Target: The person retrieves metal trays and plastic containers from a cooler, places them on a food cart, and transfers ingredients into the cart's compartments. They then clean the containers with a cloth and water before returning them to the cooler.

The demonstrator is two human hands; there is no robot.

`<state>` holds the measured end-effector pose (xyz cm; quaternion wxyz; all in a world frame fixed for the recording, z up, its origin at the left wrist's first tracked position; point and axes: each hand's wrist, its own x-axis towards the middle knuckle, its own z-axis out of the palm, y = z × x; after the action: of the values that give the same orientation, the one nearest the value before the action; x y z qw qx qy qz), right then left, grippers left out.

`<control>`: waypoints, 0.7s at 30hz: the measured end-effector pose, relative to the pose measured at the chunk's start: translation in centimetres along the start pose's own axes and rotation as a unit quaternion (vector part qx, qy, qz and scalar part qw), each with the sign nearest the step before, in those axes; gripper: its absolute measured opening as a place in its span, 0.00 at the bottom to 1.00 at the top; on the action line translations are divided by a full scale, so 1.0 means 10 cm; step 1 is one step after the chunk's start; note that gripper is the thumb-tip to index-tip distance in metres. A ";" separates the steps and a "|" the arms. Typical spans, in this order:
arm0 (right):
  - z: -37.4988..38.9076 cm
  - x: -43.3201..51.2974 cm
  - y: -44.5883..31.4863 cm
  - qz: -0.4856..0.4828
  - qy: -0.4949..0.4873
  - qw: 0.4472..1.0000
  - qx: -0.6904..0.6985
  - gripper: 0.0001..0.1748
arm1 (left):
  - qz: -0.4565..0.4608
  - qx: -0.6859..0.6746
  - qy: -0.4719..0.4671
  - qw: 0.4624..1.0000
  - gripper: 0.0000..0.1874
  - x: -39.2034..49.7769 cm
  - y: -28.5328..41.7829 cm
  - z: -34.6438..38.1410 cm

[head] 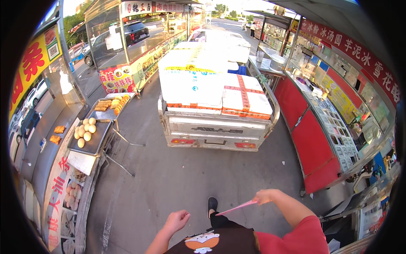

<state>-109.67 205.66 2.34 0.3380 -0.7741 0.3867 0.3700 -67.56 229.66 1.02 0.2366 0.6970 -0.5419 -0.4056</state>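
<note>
My right hand (264,196) grips one end of a thin, flat pink thing (237,208), perhaps a fan; it slants down to the left across my front. My left hand (177,220) hangs low at the bottom centre, its fingers curled, with nothing visible in it. I wear a dark apron (203,243) with a cartoon print, and one dark shoe (212,203) shows on the pavement. Ahead stands a cargo tricycle (219,127) loaded with white foam boxes (192,84), bound with yellow and red printed tape.
At left, a stall counter (60,139) stands beside a tray (92,144) of round buns and another tray (104,111) of fried food on folding legs. A red stall cart (309,139) with topping containers lines the right. A distant person (252,29) stands near the stalls.
</note>
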 end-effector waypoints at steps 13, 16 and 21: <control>-4.94 -1.64 0.97 -0.179 0.946 0.092 0.254 0.11 | 0.119 -0.087 0.346 0.927 0.21 3.53 1.24 -2.25; -4.89 -0.78 1.22 0.029 0.875 0.474 0.094 0.25 | 0.171 -0.083 0.390 0.901 0.27 4.30 1.41 -2.81; -4.02 -0.51 1.11 0.249 -0.072 0.964 0.053 0.30 | 0.173 -0.053 0.498 0.848 0.38 5.58 1.49 -3.81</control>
<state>-108.75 169.71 23.97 0.3029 -0.6059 0.5608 0.4762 -40.01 168.12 16.57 0.5779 0.6866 -0.4409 0.0151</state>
